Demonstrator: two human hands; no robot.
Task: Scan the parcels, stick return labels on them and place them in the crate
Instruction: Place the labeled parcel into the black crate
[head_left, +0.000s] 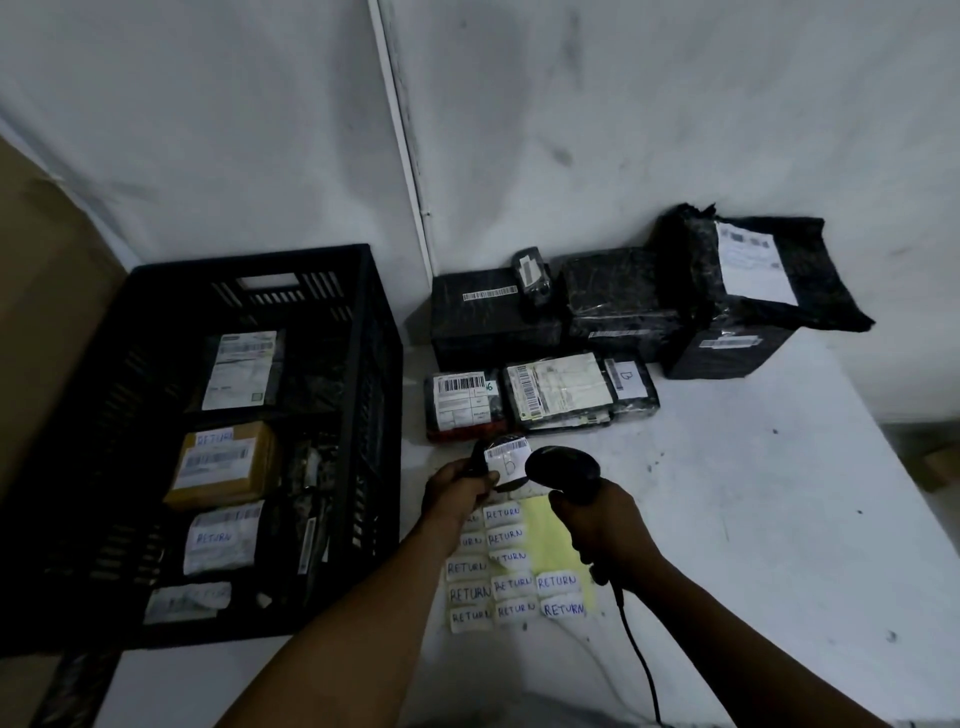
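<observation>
The left hand (460, 486) grips a small dark parcel (506, 462), fingers curled around its left side, white barcode label facing up. The right hand (602, 525) clenches the handle of the black scanner (563, 467); the scanner head sits just right of the parcel, apparently touching it. Below both sets of fingers lies the label sheet (519, 566) marked RETURN. The crate (363, 332), left of the left fingers, holds labelled parcels. More parcels (545, 400) lie beyond the fingertips.
</observation>
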